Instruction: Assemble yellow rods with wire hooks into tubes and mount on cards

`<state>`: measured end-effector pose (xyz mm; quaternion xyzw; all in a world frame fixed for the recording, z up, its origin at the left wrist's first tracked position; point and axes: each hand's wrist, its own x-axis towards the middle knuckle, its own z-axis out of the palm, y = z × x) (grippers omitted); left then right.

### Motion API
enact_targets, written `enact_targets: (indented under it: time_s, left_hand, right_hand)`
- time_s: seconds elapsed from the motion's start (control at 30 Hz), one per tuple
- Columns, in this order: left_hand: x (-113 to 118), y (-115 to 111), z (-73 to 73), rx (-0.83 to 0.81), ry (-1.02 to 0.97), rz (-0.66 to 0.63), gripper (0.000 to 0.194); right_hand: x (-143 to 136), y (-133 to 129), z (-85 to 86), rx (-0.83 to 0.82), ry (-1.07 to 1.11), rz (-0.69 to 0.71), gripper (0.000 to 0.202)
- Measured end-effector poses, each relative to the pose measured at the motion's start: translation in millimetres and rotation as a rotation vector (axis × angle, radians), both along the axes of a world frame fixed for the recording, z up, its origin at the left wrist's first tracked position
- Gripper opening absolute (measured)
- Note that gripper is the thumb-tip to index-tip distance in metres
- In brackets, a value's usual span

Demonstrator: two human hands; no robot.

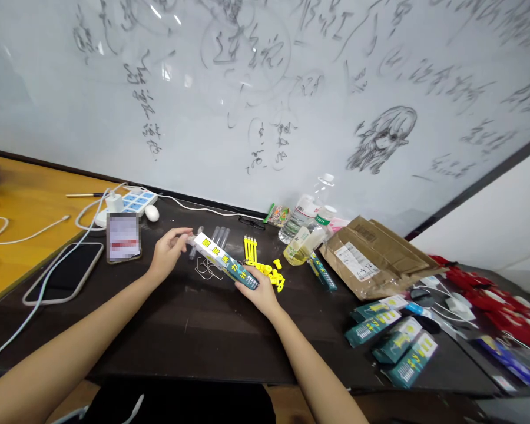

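My right hand (264,292) is wrapped round the lower end of a long, narrow carton (223,259), white and dark green with yellow print, held tilted above the table. At its upper left end, my left hand (170,252) has its fingers pinched together by something pale and see-through, too small to make out. Behind the carton lie several clear plastic tubes (221,237). Bent wire pieces (207,268) are under its left part. Several yellow rods (249,249) and a pile of small yellow plastic parts (271,274) sit beyond my right hand.
Several similar cartons (410,347) lie at the right, near a cardboard parcel (364,256). Bottles (299,218) stand at the back against the whiteboard (181,118). At left are a phone (66,274), another screen device (123,237), a power strip (136,203) and cables.
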<state>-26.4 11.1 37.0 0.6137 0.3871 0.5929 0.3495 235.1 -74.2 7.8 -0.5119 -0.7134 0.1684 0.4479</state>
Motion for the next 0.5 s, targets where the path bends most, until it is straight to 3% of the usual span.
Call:
enact_targets:
  time_s: [0.27,0.5]
  left_hand:
    - [0.0,5.0,-2.7,-0.080,-0.018,-0.027,0.025]
    - [-5.2,10.6,3.2,-0.097,-0.003,-0.099,0.030]
  right_hand:
    - [-0.1,-1.4,2.5,0.022,-0.007,0.004,0.035]
    - [4.2,-2.5,4.6,0.039,-0.052,0.058,0.038]
